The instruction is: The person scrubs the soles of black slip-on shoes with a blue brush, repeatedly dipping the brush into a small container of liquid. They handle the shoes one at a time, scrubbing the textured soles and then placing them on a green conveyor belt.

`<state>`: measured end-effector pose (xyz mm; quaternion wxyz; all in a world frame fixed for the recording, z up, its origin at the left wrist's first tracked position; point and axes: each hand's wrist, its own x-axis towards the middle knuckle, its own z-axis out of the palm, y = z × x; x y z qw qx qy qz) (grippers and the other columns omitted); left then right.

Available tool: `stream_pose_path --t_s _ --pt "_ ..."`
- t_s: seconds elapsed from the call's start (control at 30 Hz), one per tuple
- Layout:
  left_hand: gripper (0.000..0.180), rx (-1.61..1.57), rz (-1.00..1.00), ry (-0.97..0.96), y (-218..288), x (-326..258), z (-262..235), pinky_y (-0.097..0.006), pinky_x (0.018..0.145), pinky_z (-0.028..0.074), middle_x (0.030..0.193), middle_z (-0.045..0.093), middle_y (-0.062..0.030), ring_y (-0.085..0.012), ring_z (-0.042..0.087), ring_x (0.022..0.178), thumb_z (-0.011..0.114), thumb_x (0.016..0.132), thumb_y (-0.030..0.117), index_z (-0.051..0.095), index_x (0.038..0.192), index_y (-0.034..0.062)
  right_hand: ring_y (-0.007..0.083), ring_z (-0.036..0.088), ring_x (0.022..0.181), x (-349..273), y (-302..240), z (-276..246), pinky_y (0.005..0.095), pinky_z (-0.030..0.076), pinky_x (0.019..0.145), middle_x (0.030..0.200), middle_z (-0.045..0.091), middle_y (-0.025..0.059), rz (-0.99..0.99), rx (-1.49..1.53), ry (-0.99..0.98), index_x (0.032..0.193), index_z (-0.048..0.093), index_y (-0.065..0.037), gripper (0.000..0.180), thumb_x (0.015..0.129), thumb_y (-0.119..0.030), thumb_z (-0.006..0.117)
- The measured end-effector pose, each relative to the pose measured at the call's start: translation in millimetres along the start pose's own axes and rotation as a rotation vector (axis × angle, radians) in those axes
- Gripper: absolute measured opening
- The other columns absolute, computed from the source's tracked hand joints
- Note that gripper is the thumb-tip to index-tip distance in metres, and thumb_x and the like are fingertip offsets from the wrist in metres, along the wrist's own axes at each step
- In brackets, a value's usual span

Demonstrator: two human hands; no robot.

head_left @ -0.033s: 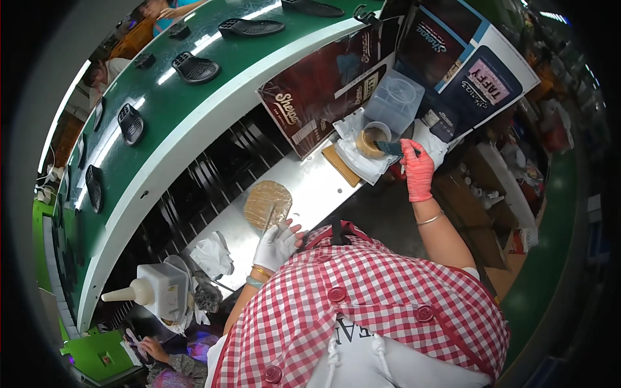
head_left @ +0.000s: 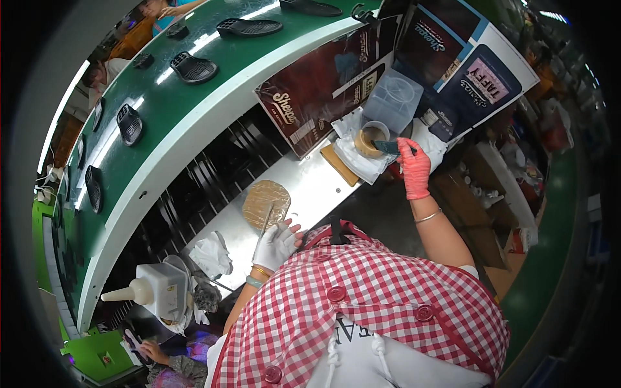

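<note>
My right hand (head_left: 416,169), in a red glove, pinches a dark green flat-handled tool (head_left: 387,147). The tool's far end reaches into a cup wrapped in tan tape (head_left: 367,143); its tip is hidden there. White cloth or paper (head_left: 374,165) lies under the cup. My left hand (head_left: 277,244), in a white glove with bare fingertips, rests palm up with fingers apart near the bench edge. Beside its thumb a thin metal rod (head_left: 267,216) lies over a round tan pad (head_left: 262,199) with a glossy cover; whether the hand touches the rod is unclear.
A tan block (head_left: 339,165) and a clear plastic box (head_left: 392,100) stand near the cup, before printed cardboard panels (head_left: 323,87). At left are crumpled white paper (head_left: 211,255) and a white nozzle bottle (head_left: 155,294). Black shoe soles (head_left: 194,67) line the green conveyor (head_left: 152,97). Other people sit nearby.
Almost nothing differs; my right hand and the tool have shifted very slightly to the left.
</note>
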<state>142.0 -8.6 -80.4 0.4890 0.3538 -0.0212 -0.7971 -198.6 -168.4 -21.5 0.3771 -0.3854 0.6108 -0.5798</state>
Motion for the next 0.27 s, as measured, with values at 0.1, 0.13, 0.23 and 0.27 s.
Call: stream_pose_path --t_s 0.1,0.13,0.23,0.27 --pt "0.048 0.032 0.0 0.052 -12 6 7 -0.04 0.088 0.048 0.119 0.052 -0.02 -0.0297 0.056 0.104 0.045 0.094 0.034 0.039 0.128 0.001 0.0062 0.051 0.058 23 26 3 0.0212 0.042 0.055 0.074 0.061 -0.0015 -0.029 -0.042 -0.055 0.098 0.066 -0.004 0.032 0.084 -0.033 0.068" --pt "0.048 0.034 0.005 0.067 -16 6 6 -0.039 0.088 0.048 0.119 0.052 -0.0199 -0.0295 0.056 0.103 0.045 0.094 0.033 0.039 0.129 0.001 0.0072 0.052 0.059 30 34 7 0.0223 0.044 0.056 0.074 0.061 -0.0006 -0.039 -0.063 -0.065 0.099 0.067 -0.005 0.033 0.084 -0.034 0.068" --pt "0.049 0.005 0.026 0.025 -23 9 5 -0.039 0.088 0.048 0.121 0.051 -0.0199 -0.0287 0.055 0.103 0.046 0.093 0.033 0.038 0.13 0.0014 0.0116 0.056 0.063 57 58 7 0.0263 0.047 0.062 0.079 0.064 0.0031 -0.023 -0.103 -0.106 0.1 0.067 -0.007 0.034 0.083 -0.037 0.067" --pt "0.052 0.08 0.043 0.066 -26 9 2 -0.039 0.09 0.047 0.124 0.048 -0.0205 -0.0294 0.054 0.106 0.047 0.093 0.036 0.037 0.13 0.0016 0.0121 0.056 0.063 60 61 13 0.027 0.047 0.064 0.079 0.064 0.0031 -0.016 -0.105 -0.11 0.1 0.067 -0.007 0.034 0.084 -0.037 0.067"
